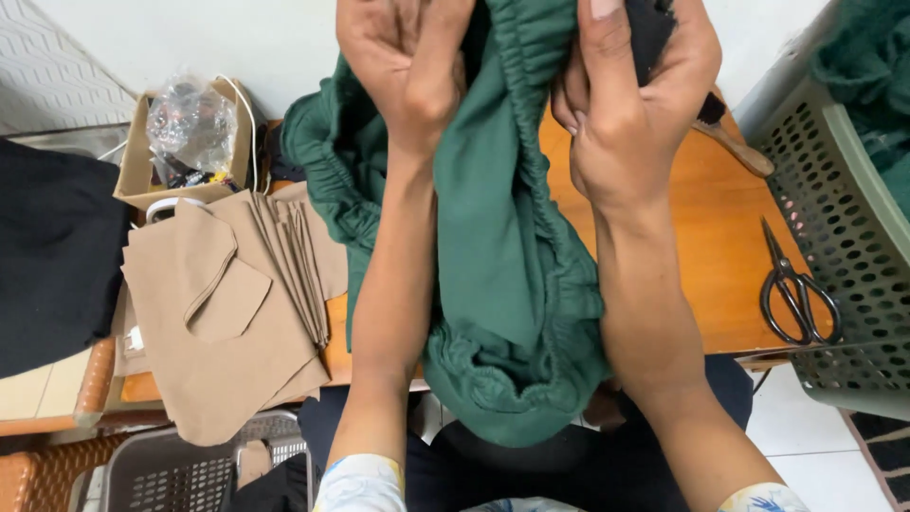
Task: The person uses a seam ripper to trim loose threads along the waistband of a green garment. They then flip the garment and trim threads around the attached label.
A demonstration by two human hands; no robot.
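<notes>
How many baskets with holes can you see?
2: a green basket at the right beside the table, and a grey basket at bottom left, partly under tan cloth pieces. Others may be hidden.

A small open cardboard box, plain brown and roughly square, stands at the far left of the worktop, just beyond a stack of tan fabric pieces. A crumpled clear plastic bag bulges out of its open top, shiny and see-through, with small dark and coloured bits showing inside. A thin white cord loops over the box's right edge. No labels, signs or screens are visible.
</notes>
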